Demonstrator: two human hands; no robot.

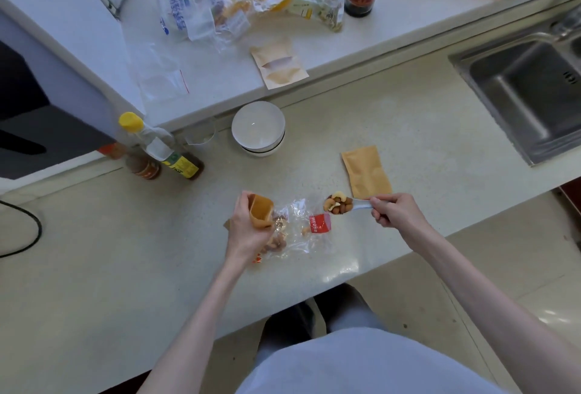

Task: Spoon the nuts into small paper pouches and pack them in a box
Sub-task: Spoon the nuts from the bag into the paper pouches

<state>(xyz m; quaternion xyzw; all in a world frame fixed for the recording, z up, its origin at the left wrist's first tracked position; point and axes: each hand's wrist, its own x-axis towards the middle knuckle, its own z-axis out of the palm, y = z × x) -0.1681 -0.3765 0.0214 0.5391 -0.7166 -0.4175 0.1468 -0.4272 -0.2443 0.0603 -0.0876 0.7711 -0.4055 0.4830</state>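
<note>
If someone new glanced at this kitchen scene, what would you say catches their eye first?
Probably the spoon heaped with mixed nuts, held by the right hand above the counter's near edge. Just left of it, the left hand holds an open paper pouch over a clear plastic nut bag. Another pouch lies flat behind the spoon.

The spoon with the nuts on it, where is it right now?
In the head view, the spoon is held by the right hand above the counter, loaded with nuts, just right of the clear nut bag and the open pouch in the left hand.
</note>
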